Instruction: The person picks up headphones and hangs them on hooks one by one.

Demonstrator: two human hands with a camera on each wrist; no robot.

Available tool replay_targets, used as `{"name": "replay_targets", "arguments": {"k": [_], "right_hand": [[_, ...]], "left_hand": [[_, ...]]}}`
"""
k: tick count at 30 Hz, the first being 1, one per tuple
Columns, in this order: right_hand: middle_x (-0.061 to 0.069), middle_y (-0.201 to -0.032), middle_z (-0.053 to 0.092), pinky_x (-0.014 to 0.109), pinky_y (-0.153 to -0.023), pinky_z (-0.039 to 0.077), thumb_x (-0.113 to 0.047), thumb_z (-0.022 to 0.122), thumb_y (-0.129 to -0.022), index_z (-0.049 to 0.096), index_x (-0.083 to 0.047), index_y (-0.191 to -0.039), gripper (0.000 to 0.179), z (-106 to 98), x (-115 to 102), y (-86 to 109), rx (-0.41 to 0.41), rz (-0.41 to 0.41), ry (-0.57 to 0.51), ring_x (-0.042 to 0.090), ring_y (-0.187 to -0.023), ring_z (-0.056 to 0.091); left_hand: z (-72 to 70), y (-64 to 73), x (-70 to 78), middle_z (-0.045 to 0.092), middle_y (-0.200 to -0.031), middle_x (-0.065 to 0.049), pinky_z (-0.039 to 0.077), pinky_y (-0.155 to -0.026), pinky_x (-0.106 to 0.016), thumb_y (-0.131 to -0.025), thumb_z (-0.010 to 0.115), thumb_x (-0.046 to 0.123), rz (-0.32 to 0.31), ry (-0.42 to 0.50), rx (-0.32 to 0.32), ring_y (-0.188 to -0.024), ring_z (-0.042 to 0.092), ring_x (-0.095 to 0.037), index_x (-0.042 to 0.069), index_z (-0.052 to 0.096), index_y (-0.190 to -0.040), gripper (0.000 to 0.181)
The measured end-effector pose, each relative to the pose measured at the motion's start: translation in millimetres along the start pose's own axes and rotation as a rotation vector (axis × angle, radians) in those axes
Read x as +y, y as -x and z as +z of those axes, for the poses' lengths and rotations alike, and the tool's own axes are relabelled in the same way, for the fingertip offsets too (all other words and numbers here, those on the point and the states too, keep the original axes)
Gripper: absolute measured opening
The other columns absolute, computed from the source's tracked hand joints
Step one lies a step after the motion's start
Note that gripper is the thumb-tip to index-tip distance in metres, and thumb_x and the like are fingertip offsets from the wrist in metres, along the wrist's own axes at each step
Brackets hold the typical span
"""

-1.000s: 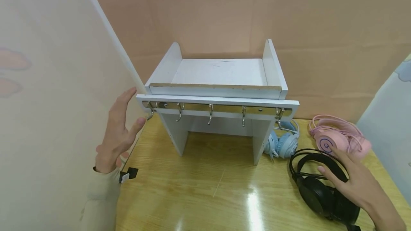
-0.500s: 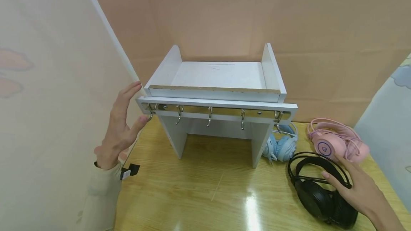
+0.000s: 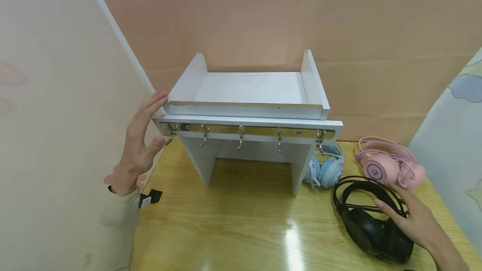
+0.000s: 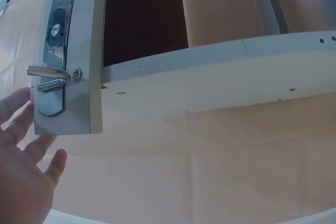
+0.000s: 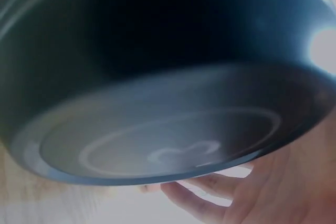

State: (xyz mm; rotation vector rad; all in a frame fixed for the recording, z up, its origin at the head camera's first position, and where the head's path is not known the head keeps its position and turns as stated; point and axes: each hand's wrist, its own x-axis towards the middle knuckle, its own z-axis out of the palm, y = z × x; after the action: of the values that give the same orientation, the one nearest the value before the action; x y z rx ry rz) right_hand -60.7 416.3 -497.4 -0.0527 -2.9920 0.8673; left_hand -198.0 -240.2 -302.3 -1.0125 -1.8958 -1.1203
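Note:
In the head view my left hand (image 3: 137, 145) is at the left end of a white shelf rack (image 3: 244, 122), thumb apart from the fingers. Its fingertips are at the end of the rack's hook rail (image 4: 68, 77) in the left wrist view; contact is unclear. My right hand (image 3: 414, 216) lies over black headphones (image 3: 365, 225) on the table, fingers outside the headband and thumb toward its inner side. A dark ear cup (image 5: 173, 114) fills most of the right wrist view, partly hiding the right fingers (image 5: 210, 184).
Light blue headphones (image 3: 324, 170) lie by the rack's right leg, and pink headphones (image 3: 388, 166) farther right. Several metal hooks (image 3: 241, 137) line the rack's front. A black tab (image 3: 155, 196) is near the left wrist. Pale panels stand on both sides of the wooden table (image 3: 226, 229).
My left hand has risen slightly and come closer to the rack's left end. My right fingers have shifted from near the pink headphones down toward the black headband. The head view has shifted slightly.

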Motion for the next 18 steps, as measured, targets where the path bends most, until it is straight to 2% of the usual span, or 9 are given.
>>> {"name": "replay_targets", "arguments": {"k": [5, 12, 15, 18], "right_hand": [[0.048, -0.157, 0.032, 0.082, -0.092, 0.043, -0.045, 0.055, -0.109, 0.022, 0.005, -0.166, 0.083, -0.8, 5.3, -2.8, -0.064, 0.040, -0.006, 0.075, -0.128, 0.041], [0.050, -0.157, 0.029, 0.082, -0.088, 0.045, -0.050, 0.047, -0.111, 0.017, 0.001, -0.169, 0.083, -1.7, 12.2, -9.1, -0.163, 0.116, -0.049, 0.078, -0.129, 0.037], [0.048, -0.157, 0.033, 0.080, -0.090, 0.047, -0.047, 0.046, -0.112, 0.018, 0.002, -0.168, 0.080, 0.8, 16.9, -9.1, -0.173, 0.120, -0.104, 0.069, -0.130, 0.042], [0.049, -0.155, 0.032, 0.078, -0.093, 0.045, -0.046, 0.043, -0.113, 0.016, 0.006, -0.167, 0.080, 1.6, 22.1, -9.4, -0.198, 0.151, -0.170, 0.061, -0.132, 0.040]], "left_hand": [[1.6, -5.7, 1.3, 0.060, -0.149, -0.027, 0.032, -0.132, -0.047, -0.100, 0.056, 0.070, 0.029, 0.029, 0.007, -0.152, 0.047, -0.038, -0.011, 0.061, -0.140, 0.091], [0.6, -11.0, -3.4, 0.066, -0.140, -0.029, 0.038, -0.129, -0.046, -0.101, 0.057, 0.069, 0.064, 0.074, 0.028, -0.146, 0.055, -0.041, -0.015, 0.064, -0.133, 0.090], [0.1, -11.9, -8.0, 0.067, -0.139, -0.029, 0.039, -0.129, -0.048, -0.103, 0.058, 0.062, 0.073, 0.108, 0.036, -0.145, 0.056, -0.039, -0.017, 0.064, -0.130, 0.084], [0.1, -13.6, -13.6, 0.068, -0.138, -0.028, 0.040, -0.128, -0.051, -0.106, 0.061, 0.051, 0.067, 0.148, 0.038, -0.144, 0.058, -0.040, -0.018, 0.065, -0.129, 0.073]]}}
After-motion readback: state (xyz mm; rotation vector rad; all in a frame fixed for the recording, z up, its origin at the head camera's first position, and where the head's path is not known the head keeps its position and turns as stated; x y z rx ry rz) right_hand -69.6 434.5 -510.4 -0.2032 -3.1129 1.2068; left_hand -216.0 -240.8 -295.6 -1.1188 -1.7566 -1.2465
